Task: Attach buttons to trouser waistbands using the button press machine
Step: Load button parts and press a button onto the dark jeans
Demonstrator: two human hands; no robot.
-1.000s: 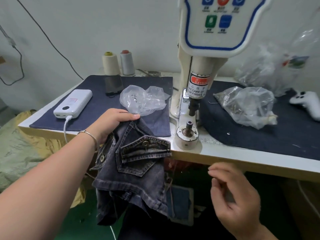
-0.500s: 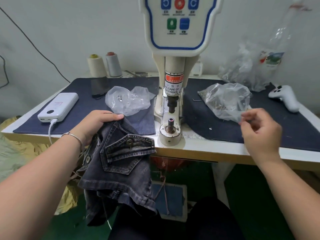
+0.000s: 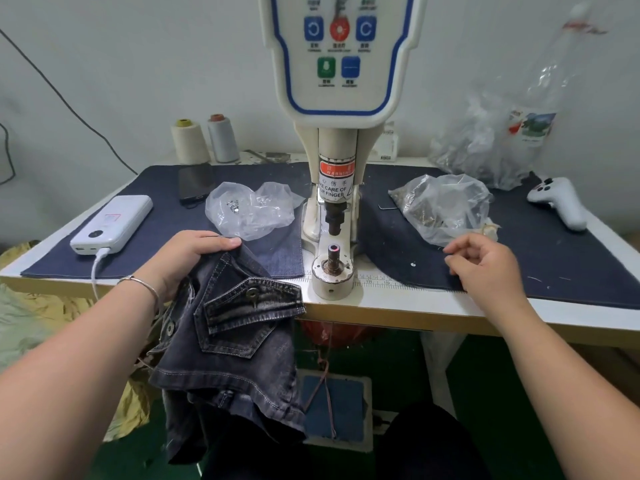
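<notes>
My left hand (image 3: 187,258) grips the dark grey denim trousers (image 3: 235,344) at the table's front edge, left of the press. A flap pocket with a metal button faces up, and the rest of the trousers hangs below the table. The white button press machine (image 3: 337,157) stands in the middle, with its lower die post (image 3: 333,252) bare under the punch. My right hand (image 3: 485,265) hovers over the dark cloth just in front of a clear bag of buttons (image 3: 443,206). Its fingers are curled with thumb and forefinger close together, and I see nothing between them.
A second clear bag (image 3: 249,209) with a few metal parts lies left of the press. A white power bank (image 3: 114,223), a phone (image 3: 195,181) and two thread cones (image 3: 204,140) sit at the left. A white controller (image 3: 561,202) and more bags are at the right. A foot pedal (image 3: 334,410) lies below.
My right hand rose from below the table edge to the bag of buttons, then drew slightly back toward me. The left hand has kept hold of the trousers.
</notes>
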